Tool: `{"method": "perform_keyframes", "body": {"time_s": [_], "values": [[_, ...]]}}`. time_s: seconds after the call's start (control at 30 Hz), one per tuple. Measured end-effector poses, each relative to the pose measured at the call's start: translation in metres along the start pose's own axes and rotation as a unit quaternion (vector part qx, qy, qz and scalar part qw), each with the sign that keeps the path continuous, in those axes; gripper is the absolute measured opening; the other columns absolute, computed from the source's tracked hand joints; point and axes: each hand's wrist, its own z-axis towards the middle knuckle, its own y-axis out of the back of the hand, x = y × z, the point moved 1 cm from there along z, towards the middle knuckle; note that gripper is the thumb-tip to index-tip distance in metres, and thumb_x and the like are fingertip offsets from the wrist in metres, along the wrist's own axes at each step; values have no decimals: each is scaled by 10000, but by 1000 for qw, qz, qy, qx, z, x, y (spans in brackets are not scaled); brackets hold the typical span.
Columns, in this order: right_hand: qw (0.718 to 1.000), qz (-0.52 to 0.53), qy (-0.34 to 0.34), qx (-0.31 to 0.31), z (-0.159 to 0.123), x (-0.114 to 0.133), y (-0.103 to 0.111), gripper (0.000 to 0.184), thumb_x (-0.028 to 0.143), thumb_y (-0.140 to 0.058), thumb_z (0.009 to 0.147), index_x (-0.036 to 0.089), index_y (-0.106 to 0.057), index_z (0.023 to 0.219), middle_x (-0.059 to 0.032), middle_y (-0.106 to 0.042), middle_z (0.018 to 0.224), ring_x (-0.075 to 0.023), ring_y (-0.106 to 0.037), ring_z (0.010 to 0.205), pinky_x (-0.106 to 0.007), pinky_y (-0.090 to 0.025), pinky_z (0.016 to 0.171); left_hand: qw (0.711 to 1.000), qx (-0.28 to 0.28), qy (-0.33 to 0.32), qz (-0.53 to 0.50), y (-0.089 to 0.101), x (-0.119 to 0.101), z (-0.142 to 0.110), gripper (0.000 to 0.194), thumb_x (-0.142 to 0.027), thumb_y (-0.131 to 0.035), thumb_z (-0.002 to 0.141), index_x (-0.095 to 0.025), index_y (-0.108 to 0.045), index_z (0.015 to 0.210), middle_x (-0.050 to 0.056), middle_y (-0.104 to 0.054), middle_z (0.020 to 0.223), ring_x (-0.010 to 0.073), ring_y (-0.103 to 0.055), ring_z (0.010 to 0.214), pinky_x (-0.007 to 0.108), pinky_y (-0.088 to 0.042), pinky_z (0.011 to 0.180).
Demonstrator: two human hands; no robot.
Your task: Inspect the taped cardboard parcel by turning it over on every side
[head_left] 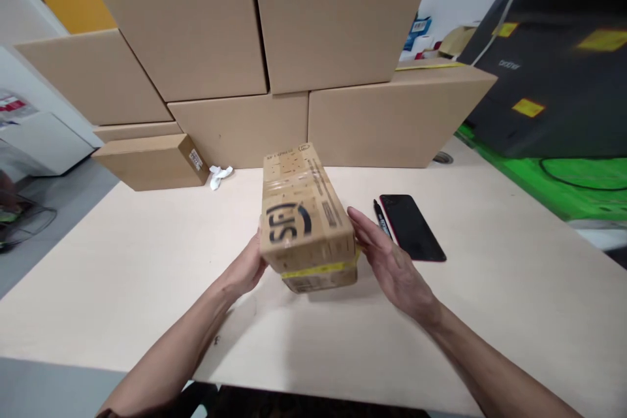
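A brown cardboard box (306, 209) with black SF print is held over the table (186, 287) between my two hands. Its long side points away from me, and a strip of yellow tape crosses its near end. My left hand (249, 263) grips the lower left edge, with its fingertips hidden behind the box. Against the right side presses my right hand (392, 266), fingers stretched along the cardboard and partly hidden by it. A black marker (382, 219) and a dark phone with a red edge (412, 227) lie just beyond my right hand.
Large cardboard boxes (343, 19) are stacked along the back of the table. A smaller flat box (151, 163) and a crumpled white scrap (220, 176) sit at the back left. At the right stands a dark machine (553, 78) on a green surface (568, 176).
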Motion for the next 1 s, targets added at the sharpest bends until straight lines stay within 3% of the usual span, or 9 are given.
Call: {"method": "perform_keyframes", "body": {"time_s": [0.13, 0.23, 0.33, 0.47, 0.53, 0.63, 0.77, 0.87, 1.0], "values": [[999, 33, 11, -11, 2, 0, 1, 598, 692, -401, 1069, 487, -477, 1626, 30, -479, 1737, -315, -445, 1599, -530, -472, 1196, 999, 1, 25, 34, -5, -2, 2, 759, -877, -596, 889, -285, -757, 1336, 108, -778, 1391, 390, -655, 1389, 562, -518, 1168], [997, 71, 29, -15, 4, 2, 2, 581, 699, -431, 1054, 491, -533, 1587, 30, -509, 1717, -315, -499, 1555, -503, -527, 1102, 998, 18, -22, 59, -6, -5, 0, 825, -895, -485, 927, -265, -713, 1407, 133, -760, 1402, 374, -669, 1349, 525, -540, 1134], [996, 72, 56, -11, 5, 11, 3, 615, 705, -447, 1041, 451, -543, 1592, 1, -565, 1676, -318, -507, 1545, -496, -518, 1088, 990, 29, -82, 113, -4, -6, -3, 817, -865, -406, 979, -242, -691, 1425, 132, -787, 1259, 314, -726, 1146, 456, -586, 1012], [994, 53, 83, -42, 4, 23, 3, 566, 679, -471, 1053, 476, -554, 1575, 28, -586, 1657, -300, -472, 1571, -487, -480, 1129, 947, 69, -180, 256, -2, -6, -9, 860, -858, -285, 1002, -231, -686, 1435, 119, -702, 1068, 224, -630, 860, 373, -564, 801], [992, 46, 90, -71, 4, 26, 2, 572, 684, -496, 1042, 490, -540, 1578, 35, -585, 1653, -313, -493, 1549, -509, -471, 1148, 912, 61, -226, 337, -1, -6, -12, 873, -883, -311, 977, -286, -623, 1532, 118, -620, 1147, 244, -574, 937, 400, -555, 846], [992, 30, 78, -94, 4, 24, 0, 698, 737, -557, 980, 467, -477, 1619, 9, -557, 1669, -352, -537, 1493, -568, -474, 1157, 855, 29, -275, 438, -2, -6, -14, 958, -926, -480, 892, -423, -357, 1698, 118, -461, 1393, 352, -473, 1268, 587, -459, 1140], [995, 25, 47, -82, 5, 17, -6, 735, 724, -468, 1018, 441, -344, 1684, -35, -598, 1625, -347, -524, 1508, -610, -473, 1169, 819, 14, -290, 495, -4, -10, -13, 1036, -778, -720, 868, -546, -156, 1706, 41, -25, 1776, 522, 9, 1645, 779, -118, 1299], [995, 43, 60, -73, 6, 17, -9, 747, 711, -459, 1024, 425, -314, 1699, -54, -625, 1601, -342, -551, 1491, -634, -462, 1186, 830, 37, -285, 479, -6, -14, -12, 1090, -583, -816, 895, -556, -90, 1708, -1, 72, 1849, 499, 89, 1690, 772, -99, 1322], [991, 58, 105, -50, 3, 24, -10, 714, 726, -497, 1009, 489, -363, 1669, 3, -597, 1644, -332, -537, 1529, -648, -417, 1248, 915, 36, -218, 337, -10, -11, -13, 936, -566, -696, 995, -404, -163, 1748, 52, -140, 1861, 430, -138, 1707, 648, -190, 1375]]}}
